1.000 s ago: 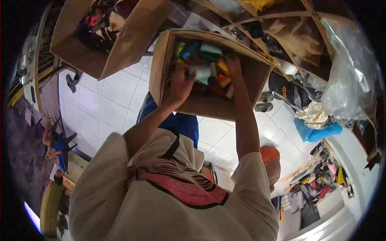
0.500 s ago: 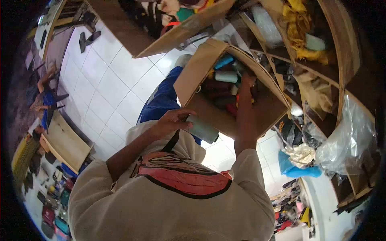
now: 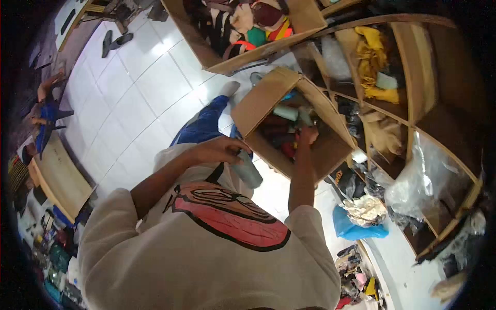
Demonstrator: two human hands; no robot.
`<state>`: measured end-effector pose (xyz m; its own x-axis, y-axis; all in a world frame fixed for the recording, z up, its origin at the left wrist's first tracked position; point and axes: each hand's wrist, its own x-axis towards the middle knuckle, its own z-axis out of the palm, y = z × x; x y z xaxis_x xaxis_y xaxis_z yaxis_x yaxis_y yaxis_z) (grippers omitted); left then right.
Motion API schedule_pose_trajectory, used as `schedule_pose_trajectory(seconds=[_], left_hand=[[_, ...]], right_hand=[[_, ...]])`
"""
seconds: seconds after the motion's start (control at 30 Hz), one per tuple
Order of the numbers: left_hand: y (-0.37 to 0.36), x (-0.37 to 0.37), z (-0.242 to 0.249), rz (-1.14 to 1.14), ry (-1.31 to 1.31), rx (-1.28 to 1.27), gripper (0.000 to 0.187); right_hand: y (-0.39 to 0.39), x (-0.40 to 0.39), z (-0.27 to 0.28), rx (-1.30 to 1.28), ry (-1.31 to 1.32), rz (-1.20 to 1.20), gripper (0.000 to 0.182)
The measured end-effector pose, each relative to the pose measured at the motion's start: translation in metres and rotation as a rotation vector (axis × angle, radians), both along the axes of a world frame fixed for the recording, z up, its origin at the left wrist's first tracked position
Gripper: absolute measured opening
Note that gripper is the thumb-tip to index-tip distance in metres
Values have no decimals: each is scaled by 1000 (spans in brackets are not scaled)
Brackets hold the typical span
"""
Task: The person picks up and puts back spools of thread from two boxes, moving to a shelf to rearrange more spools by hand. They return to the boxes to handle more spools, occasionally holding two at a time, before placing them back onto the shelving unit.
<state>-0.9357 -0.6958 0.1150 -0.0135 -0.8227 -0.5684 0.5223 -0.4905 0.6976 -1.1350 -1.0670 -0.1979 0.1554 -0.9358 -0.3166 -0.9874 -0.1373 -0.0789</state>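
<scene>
My left hand (image 3: 227, 150) is closed around the upper end of a grey-green thread spool (image 3: 249, 172), held beside the box in front of my shirt. Inside the open cardboard box (image 3: 264, 101), my right hand (image 3: 309, 135) has its fingers closed at a greyish spool (image 3: 305, 115); its lower part is hidden by the hand. A pale green spool (image 3: 285, 112) lies just left of it. Darker red spools (image 3: 287, 149) fill the shadowed bottom, with a bit of blue (image 3: 289, 95) at the far corner.
Beyond stands a larger carton (image 3: 217, 64) of mixed coloured fabric pieces. Wooden shelves (image 3: 411, 77) with yellow gloves (image 3: 373, 62) and plastic bags (image 3: 421, 181) run along the right. A blue bag (image 3: 351, 227) lies below them. At left, another person (image 3: 46, 119) sits near sandals (image 3: 116, 44).
My right hand has drawn back toward me within the box, with the greyish spool at its fingers. The left hand still holds its spool, now tilted more downward. The view has shifted.
</scene>
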Motion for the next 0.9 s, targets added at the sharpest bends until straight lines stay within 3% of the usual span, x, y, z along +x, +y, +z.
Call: schedule_pose_trajectory(seconds=[0.07, 0.2, 0.23, 0.27, 0.37, 0.43, 0.47, 0.63, 0.73, 0.77, 0.83, 0.9], left_hand=[[-1, 11, 5, -54, -59, 36, 41], [4, 19, -19, -28, -169, -56, 41], [-1, 27, -9, -30, -189, -22, 40], [-3, 34, 4, 39, -42, 33, 40], [-10, 45, -2, 82, -59, -67, 38], [-20, 61, 19, 35, -121, -49, 38], [-23, 64, 21, 69, -115, -47, 39], [-25, 79, 25, 162, -15, -69, 42], [-13, 86, 27, 212, -26, -63, 42], [-10, 89, 30, 233, -33, -59, 43], [-7, 97, 28, 223, 8, 10, 45], [0, 100, 23, 242, 37, 44, 47]], right_hand=[[11, -2, 30, -5, 9, 7, 60], [68, 22, 163, 168, -87, -33, 70], [73, 11, 158, 133, -71, 64, 66], [77, 0, 153, 101, -55, 158, 62], [94, 2, 141, 194, 104, 314, 68], [94, -18, 92, 303, 89, 377, 66], [103, -26, 84, 335, -117, 319, 61], [120, 2, 118, 280, -104, 313, 49], [112, 32, 122, 274, 110, 578, 43], [103, 39, 118, 217, 245, 798, 34], [94, 40, 134, -180, 117, 803, 32], [73, 49, 154, -338, 184, 823, 34]])
